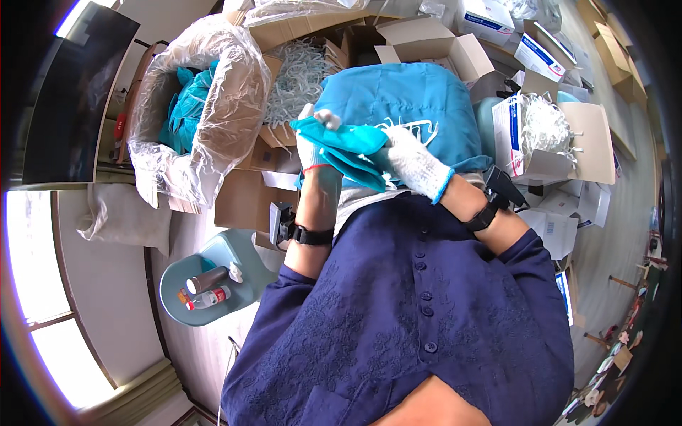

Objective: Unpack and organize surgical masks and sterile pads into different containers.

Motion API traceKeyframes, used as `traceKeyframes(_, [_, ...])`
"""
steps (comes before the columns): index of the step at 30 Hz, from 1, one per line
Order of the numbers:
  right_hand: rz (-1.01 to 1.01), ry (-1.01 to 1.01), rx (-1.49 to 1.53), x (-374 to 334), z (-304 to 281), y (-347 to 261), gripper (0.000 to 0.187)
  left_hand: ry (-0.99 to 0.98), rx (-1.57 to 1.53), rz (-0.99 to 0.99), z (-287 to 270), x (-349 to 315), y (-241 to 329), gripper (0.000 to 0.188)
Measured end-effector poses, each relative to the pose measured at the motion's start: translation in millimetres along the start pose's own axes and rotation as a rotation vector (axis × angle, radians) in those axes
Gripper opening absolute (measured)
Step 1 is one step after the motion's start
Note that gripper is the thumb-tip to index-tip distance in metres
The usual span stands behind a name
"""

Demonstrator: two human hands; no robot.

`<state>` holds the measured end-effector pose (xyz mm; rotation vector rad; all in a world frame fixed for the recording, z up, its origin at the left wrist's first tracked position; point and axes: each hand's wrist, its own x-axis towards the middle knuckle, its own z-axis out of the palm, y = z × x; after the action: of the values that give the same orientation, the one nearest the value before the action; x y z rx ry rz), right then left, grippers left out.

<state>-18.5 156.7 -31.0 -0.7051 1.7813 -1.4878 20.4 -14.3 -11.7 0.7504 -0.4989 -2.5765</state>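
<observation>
One white-gloved left hand (312, 148) and one white-gloved right hand (418, 165) pinch folded teal fabric (349, 142) above the near-left corner of a blue cloth-covered pad (398, 89), where loose white strips (428, 132) could snag the right fingers.

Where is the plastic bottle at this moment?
In the head view, the plastic bottle is at lower left, on the blue-grey seat, just beside the dark tumbler.
</observation>
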Motion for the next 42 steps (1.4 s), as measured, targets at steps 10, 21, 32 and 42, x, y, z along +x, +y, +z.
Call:
traceKeyframes(10, [-0.153, -0.163, 0.229, -68.9, -35.5, -69.3, 0.01, 0.483, 0.26, 0.407, -30.6, 20.4, 76.1, 0.035])
traceKeyframes(21, [-0.317, 0.118, -0.896, -29.4, -31.9, -84.9, 0.091, 0.227, 0.39, 0.341, -7.9, 11.4, 29.2, 0.054])
traceKeyframes(32, [-0.057, 0.233, -0.166, -5.0, -24.6, -69.2, 0.026, -0.363, 1.09, 0.108, -9.4, -32.5, 15.1, 0.028])
traceKeyframes(42, [0.076, 0.217, 0.016, -27.8, -67.4, -45.4, 0.021, 0.169, 1.176, 0.527, -11.0, 39.1, 185.8, 0.025])
